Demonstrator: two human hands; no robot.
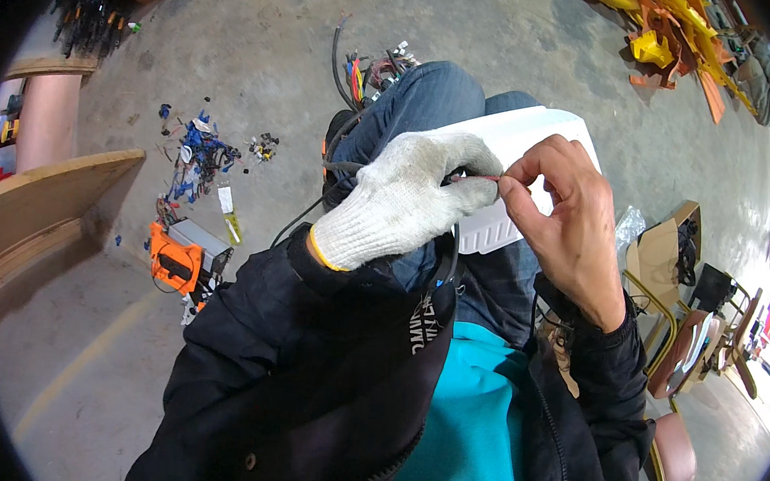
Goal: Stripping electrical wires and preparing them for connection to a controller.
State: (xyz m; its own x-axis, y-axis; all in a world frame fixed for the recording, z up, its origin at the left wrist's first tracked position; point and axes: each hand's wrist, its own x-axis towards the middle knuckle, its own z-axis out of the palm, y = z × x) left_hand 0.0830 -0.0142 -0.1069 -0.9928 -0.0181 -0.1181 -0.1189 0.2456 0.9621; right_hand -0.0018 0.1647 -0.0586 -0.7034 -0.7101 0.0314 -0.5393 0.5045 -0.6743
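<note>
In a white knit glove, my left hand (407,192) is closed, with a thin reddish wire (485,179) pinched between thumb and fingertips. My bare right hand (569,225) grips the same wire's end between thumb and index finger, right beside the gloved fingertips. A dark cable (346,167) comes out from the left side of the glove; whether it joins the wire is hidden under the hand. Beneath both hands a white plastic piece (555,125) with a ribbed lower edge lies across my jeans-clad lap.
Cables with coloured wires (377,75) lie beyond my knees. To the left are blue scraps (200,156) and an orange-and-grey device (177,259). Yellow and orange plastic pieces (658,45) are piled at far right. Chairs (678,349) and a cardboard box (663,251) are on the right.
</note>
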